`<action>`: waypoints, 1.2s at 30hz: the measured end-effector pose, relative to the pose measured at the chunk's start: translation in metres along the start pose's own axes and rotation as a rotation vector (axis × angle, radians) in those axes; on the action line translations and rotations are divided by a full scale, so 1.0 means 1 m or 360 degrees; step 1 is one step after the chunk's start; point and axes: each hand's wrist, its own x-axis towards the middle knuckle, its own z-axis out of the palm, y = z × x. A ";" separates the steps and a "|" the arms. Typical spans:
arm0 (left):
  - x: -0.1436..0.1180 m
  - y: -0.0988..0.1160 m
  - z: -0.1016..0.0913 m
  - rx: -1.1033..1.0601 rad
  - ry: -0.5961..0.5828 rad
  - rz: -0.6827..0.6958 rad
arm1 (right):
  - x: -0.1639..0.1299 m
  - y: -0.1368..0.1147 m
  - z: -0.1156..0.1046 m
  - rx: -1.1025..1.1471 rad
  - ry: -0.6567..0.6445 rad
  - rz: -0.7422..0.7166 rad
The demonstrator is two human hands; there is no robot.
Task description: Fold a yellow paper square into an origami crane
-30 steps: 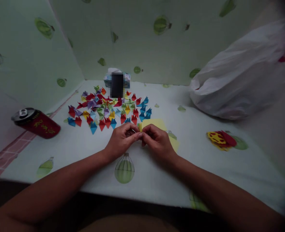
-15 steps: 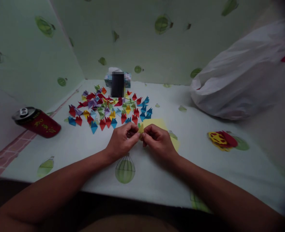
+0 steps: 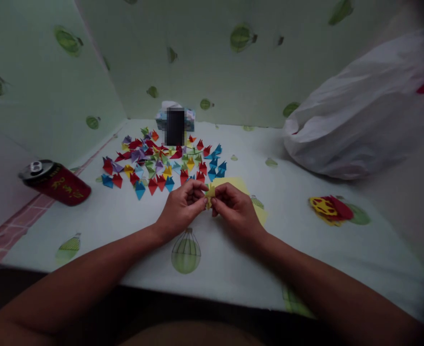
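While both hands met over the middle of the table [image 3: 233, 269], the left hand [image 3: 181, 207] and the right hand [image 3: 235, 209] each pinched the same small yellow paper piece [image 3: 209, 191], thumbs and fingertips pressed together on it from either side, so that it sat just above the cloth between them. Judging by the layout, the work was well advanced but not finished: a spread of folded paper pieces [image 3: 161, 161] in red, blue, purple, green and yellow already lay toward eleven o'clock from the hands, many dozens of them, while the piece in the fingers looked only partly creased. A yellow sheet [image 3: 233, 184] lay flat under and just beyond the right hand, at about one o'clock, which suggested more paper remained to be used; a small heap of red and yellow paper [image 3: 330, 207] rested well apart at three o'clock. How many folds the held piece already carried could not be told, since the fingers covered most of it and the light was dim. The object standing beyond the spread at twelve o'clock was blurred out, with a patterned box [image 3: 187, 117] half hidden behind it. A red can [image 3: 56, 182] lay on its side at nine o'clock, and the white plastic bag [image 3: 363, 110] at two o'clock was cut off by the frame, its contents unseen.
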 end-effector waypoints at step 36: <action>0.005 0.005 -0.004 -0.0324 -0.0141 -0.0269 | -0.004 -0.003 -0.003 -0.0279 0.0067 -0.0512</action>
